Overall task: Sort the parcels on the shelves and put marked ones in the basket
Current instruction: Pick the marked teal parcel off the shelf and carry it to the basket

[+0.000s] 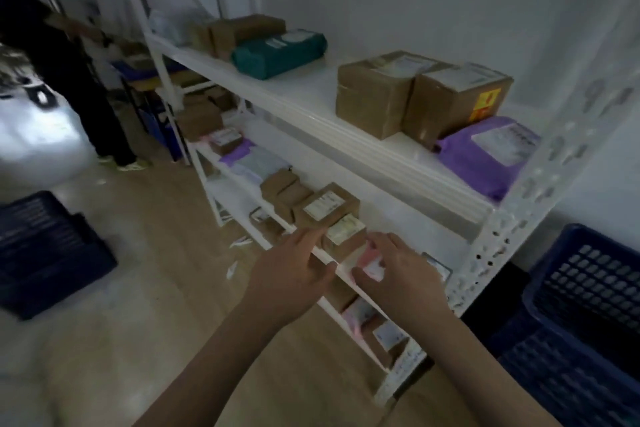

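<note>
At the second tier of a white metal shelf unit [388, 163], your two bare hands reach in among the parcels. Your left hand [294, 274] hovers at the shelf's front rail with its fingers straight and spread, the fingertips close to a small brown box with a pale label [344, 236], gripping nothing. Your right hand [398, 270] lies over a pink parcel [372, 265] at the shelf's front edge, its fingers loosely bent on top and the thumb low beside it; the blur keeps you from telling whether it truly pinches the parcel or only rests on it. Just behind the small box sits another brown box with a white label [325, 206], and further along the same tier lie more brown boxes and a purple mailer [239, 152]. On the top tier stand two large brown boxes [377, 94] side by side, the right-hand one bearing a yellow and red sticker [486, 100], with a purple bag [485, 152] touching its front. Farther left on that tier a teal bag [277, 55] lies against more brown boxes. A dark blue basket [581, 305] stands on the floor to your right, beside the shelf's end post, and a second blue basket [45, 253] sits on the wooden floor to your left. Another person in dark clothes [65, 55] stands at the far end of the aisle.
</note>
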`<act>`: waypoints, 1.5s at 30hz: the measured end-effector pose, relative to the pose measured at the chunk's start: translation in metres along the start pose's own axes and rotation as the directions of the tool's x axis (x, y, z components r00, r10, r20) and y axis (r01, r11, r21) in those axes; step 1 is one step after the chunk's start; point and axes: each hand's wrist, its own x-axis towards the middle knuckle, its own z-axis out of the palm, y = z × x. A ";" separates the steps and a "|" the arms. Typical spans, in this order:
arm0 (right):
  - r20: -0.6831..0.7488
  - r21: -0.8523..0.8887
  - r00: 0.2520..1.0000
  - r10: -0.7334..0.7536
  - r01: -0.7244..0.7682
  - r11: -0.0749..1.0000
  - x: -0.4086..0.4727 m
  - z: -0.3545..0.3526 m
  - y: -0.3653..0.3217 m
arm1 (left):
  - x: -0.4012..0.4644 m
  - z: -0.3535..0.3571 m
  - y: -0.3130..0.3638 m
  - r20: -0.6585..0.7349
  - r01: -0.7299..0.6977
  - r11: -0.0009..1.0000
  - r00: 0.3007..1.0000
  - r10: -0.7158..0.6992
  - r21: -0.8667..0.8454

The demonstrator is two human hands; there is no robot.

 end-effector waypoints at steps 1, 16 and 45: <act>-0.011 0.003 1.000 -0.024 0.024 1.000 0.012 0.001 -0.012 | 0.005 -0.007 -0.013 -0.006 0.019 1.000 1.000 -0.019 -0.014; -0.194 0.041 0.979 -0.065 0.074 0.996 0.301 0.033 -0.124 | 0.225 -0.095 -0.221 -0.063 0.012 0.996 0.998 -0.017 -0.085; -0.238 0.115 0.795 0.558 -0.548 0.829 0.558 0.080 -0.238 | 0.569 -0.182 -0.408 0.085 -0.461 0.884 0.880 0.467 -0.081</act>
